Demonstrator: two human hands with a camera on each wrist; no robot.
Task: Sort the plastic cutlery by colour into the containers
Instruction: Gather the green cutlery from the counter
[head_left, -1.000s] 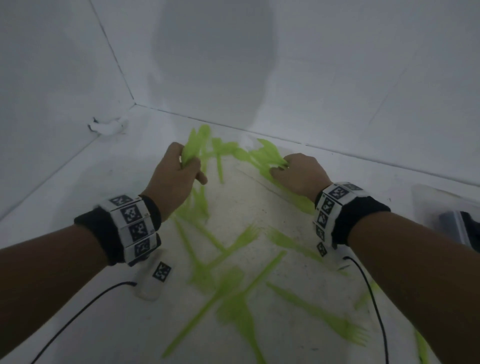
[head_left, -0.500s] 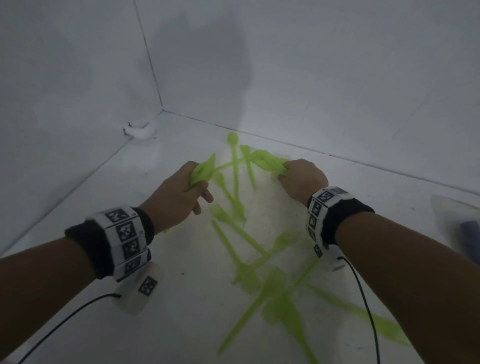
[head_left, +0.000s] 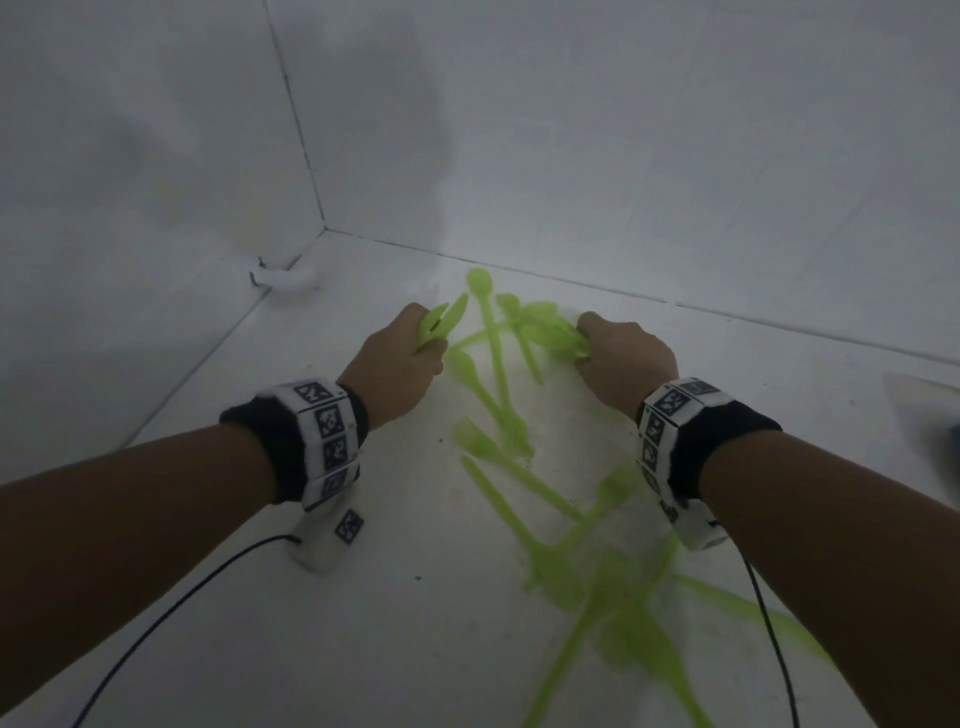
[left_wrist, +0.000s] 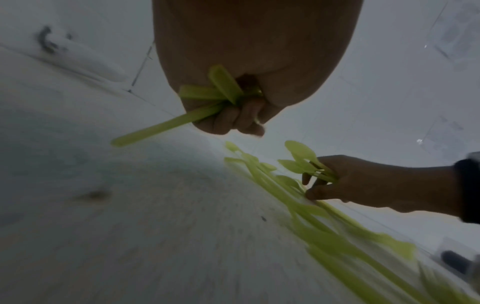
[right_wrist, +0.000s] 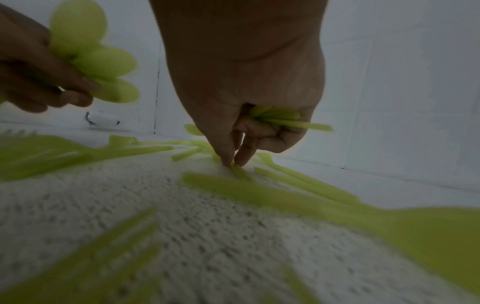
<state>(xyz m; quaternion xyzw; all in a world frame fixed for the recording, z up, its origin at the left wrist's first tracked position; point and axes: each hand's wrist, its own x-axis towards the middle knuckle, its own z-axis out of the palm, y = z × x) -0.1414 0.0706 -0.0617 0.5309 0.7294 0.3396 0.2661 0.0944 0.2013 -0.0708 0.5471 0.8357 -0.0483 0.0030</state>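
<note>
Green spoons (head_left: 444, 325) fill left hand (head_left: 395, 364), unlabelled.

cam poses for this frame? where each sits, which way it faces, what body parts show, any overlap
Head: above, facing down and forward at green cutlery; both forearms, left hand, right hand.
Left wrist: under the left hand, facing along it; right hand opposite.
Right wrist: low over a white cloth; right hand, left hand.
Shared: both hands gripping cutlery.
</note>
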